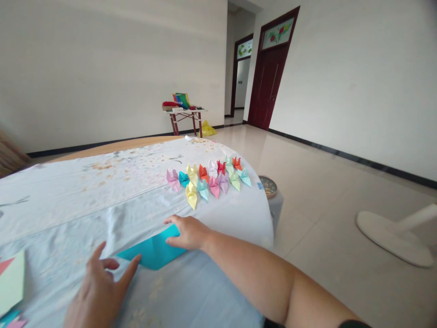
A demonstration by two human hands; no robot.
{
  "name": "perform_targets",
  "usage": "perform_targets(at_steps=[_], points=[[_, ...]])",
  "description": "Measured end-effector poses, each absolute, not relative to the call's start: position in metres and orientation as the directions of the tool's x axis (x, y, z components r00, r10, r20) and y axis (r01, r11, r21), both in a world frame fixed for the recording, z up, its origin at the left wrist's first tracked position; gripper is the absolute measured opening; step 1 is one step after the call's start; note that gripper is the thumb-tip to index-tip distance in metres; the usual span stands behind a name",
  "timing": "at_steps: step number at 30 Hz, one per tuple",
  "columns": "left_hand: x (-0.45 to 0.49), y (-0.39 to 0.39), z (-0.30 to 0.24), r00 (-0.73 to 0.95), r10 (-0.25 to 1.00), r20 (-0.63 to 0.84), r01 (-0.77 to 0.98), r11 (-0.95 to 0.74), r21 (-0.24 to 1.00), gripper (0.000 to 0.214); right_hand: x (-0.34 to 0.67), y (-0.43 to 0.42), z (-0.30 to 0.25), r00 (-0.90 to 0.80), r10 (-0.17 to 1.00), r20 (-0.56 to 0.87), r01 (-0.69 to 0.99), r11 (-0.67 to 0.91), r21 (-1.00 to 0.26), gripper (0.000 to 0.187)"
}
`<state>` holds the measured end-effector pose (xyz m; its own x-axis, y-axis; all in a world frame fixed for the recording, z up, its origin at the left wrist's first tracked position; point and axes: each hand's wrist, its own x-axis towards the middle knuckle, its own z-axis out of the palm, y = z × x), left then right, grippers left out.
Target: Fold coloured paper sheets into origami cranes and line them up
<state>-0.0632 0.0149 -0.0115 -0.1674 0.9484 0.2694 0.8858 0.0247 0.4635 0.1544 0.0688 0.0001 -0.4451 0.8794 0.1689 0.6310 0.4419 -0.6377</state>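
A teal sheet of paper [153, 251], folded flat, lies on the round table's pale cloth [102, 200] near its front edge. My right hand [187, 232] rests on the sheet's right corner, fingers flat and pressing down. My left hand [99, 287] sits at the sheet's left end, fingers spread, thumb tip touching the paper's edge. Further back on the cloth stand several folded paper cranes [208, 180] in many colours, grouped in rows.
Loose coloured sheets [12, 284] lie at the table's left front edge. A stool with a bowl [269, 187] stands just right of the table. A white fan base [396, 237] is on the tiled floor at right. A small table [186, 116] stands by the far wall.
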Motion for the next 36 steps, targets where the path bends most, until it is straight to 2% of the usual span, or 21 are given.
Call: perform_targets(at_steps=[3, 5, 6, 10, 14, 17, 21, 27, 36], points=[[-0.059, 0.01, -0.009, 0.092, 0.916, 0.391, 0.964, -0.18, 0.195, 0.056, 0.151, 0.067, 0.001, -0.459, 0.875, 0.156, 0.682, 0.459, -0.57, 0.054], [-0.054, 0.007, -0.008, 0.256, 0.888, 0.381, 0.946, -0.312, 0.091, 0.043, 0.15, 0.065, 0.002, -0.466, 0.871, 0.157, 0.69, 0.469, -0.551, 0.054], [-0.052, 0.006, -0.007, 0.284, 0.896, 0.342, 0.941, -0.328, 0.079, 0.039, 0.149, 0.063, 0.003, -0.466, 0.87, 0.157, 0.691, 0.47, -0.55, 0.054], [-0.047, 0.004, 0.001, 0.299, 0.938, 0.178, 0.922, -0.332, 0.197, 0.034, 0.153, 0.06, 0.005, -0.472, 0.865, 0.172, 0.639, 0.47, -0.608, 0.055], [-0.05, 0.006, 0.013, 0.326, 0.937, 0.125, 0.876, -0.349, 0.333, 0.031, 0.165, 0.066, 0.005, -0.524, 0.829, 0.195, 0.505, 0.487, -0.713, 0.048], [-0.051, 0.007, 0.017, 0.316, 0.944, 0.098, 0.864, -0.329, 0.381, 0.027, 0.174, 0.074, 0.004, -0.608, 0.763, 0.218, 0.4, 0.532, -0.746, 0.039], [-0.045, 0.005, 0.019, 0.285, 0.955, 0.087, 0.891, -0.297, 0.342, 0.022, 0.178, 0.078, 0.002, -0.703, 0.667, 0.246, 0.359, 0.632, -0.687, 0.043], [-0.038, 0.004, 0.03, 0.289, 0.957, 0.002, 0.926, -0.281, 0.252, 0.017, 0.183, 0.075, 0.007, -0.721, 0.665, 0.194, 0.459, 0.668, -0.586, 0.025], [-0.046, -0.003, 0.011, 0.264, 0.958, 0.111, 0.901, -0.286, 0.326, 0.023, 0.185, 0.073, 0.018, -0.727, 0.673, 0.134, 0.462, 0.625, -0.629, 0.014]])
